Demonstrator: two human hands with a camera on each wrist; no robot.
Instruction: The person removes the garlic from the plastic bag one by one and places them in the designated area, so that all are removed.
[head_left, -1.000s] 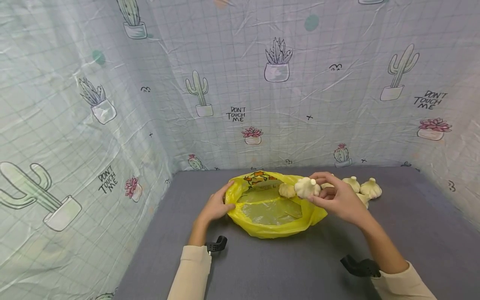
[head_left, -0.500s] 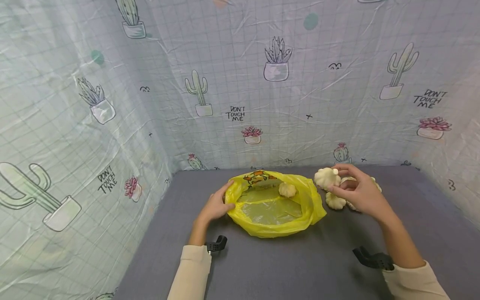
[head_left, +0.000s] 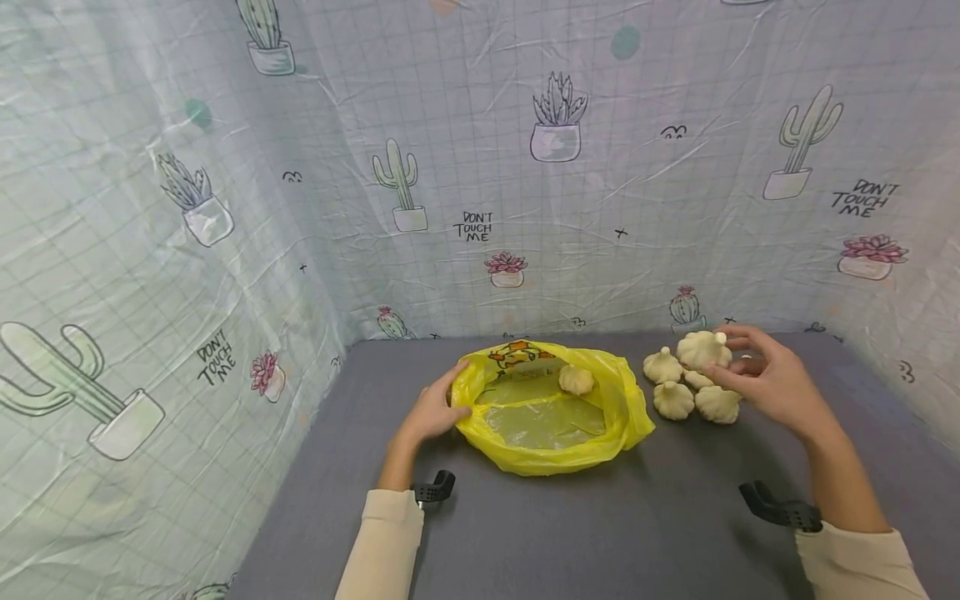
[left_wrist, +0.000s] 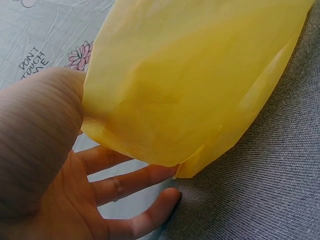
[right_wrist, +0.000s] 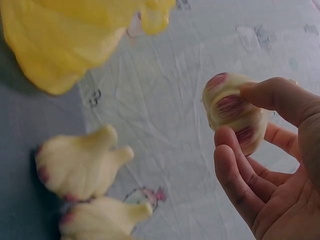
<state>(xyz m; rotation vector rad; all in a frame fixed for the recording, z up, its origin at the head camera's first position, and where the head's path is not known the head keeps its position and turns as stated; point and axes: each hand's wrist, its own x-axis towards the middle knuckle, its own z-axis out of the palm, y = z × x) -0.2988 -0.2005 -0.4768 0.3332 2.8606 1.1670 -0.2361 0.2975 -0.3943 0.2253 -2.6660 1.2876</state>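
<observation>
My left hand [head_left: 431, 411] grips the left rim of a yellow plastic bag [head_left: 555, 461], thumb over the edge and fingers behind it. The bag's mouth faces up, and one garlic bulb [head_left: 576, 380] lies inside at the right. In my right hand [head_left: 780, 379] a garlic bulb [head_left: 703, 350] is pinched between thumb and fingers, held above a group of bulbs right of the bag. The right wrist view shows purple patches on the underside of this held bulb [right_wrist: 232, 107]. Among the group are a front bulb [head_left: 672, 401] and one beside it [head_left: 718, 404].
A grey tabletop [head_left: 555, 533] runs under everything. Behind it and to the left hangs a cactus-print sheet [head_left: 465, 167]. A black wrist mount [head_left: 780, 506] sits on the right forearm, another mount [head_left: 435, 487] on the left.
My right hand has carried the pinched garlic bulb away from over the bag's mouth, rightward to above the other bulbs. The left hand and the bag have stayed in place.
</observation>
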